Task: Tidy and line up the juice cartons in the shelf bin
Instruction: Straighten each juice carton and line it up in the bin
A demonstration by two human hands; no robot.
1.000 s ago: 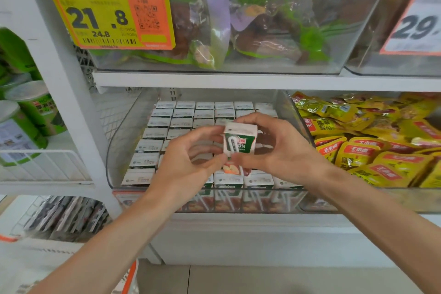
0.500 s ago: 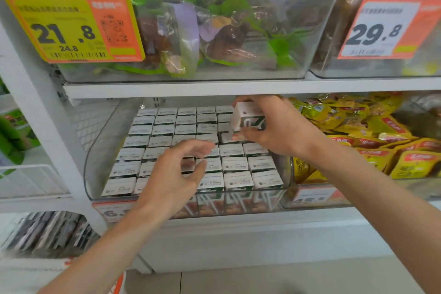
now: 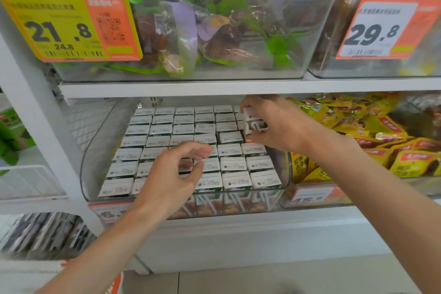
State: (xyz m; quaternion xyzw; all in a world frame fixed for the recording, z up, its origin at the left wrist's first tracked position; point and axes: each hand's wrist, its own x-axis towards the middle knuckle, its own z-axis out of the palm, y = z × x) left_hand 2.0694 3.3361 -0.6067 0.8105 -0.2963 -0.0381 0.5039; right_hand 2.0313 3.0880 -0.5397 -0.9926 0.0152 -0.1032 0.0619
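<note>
**Crooked carton going into a packed bin, here's what I'd watch**

Starting on the left: the left hand hangs over the near-middle rows of juice cartons in the clear shelf bin. Its fingers are loosely curved and it's got nothing in it. I can't tell if the fingertips actually touch the carton tops. If that hand sinks or drags sideways, I reckon it shoves the near rows out of square. Those little boxes only stand up because they're packed against each other, and a couple beside the hand look a bit off-line as it is.

Moving right, the right hand pinches one green-and-white carton between thumb and fingers. It's tilted and held above the far right corner of the bin, just under the shelf board. The slot below is hidden by the hand, so no idea how much room there is.

The main risk to me is that it goes down at that angle. A bottom corner could catch a neighbour's top and tip it, or wedge the whole right column crooked. Headroom looks tight too, so the knuckles could bump the board and loosen the pinch.

Farthest right, the yellow snack packets sit in the next bin, close to that wrist. A careless pull-back could drag one along.
</note>
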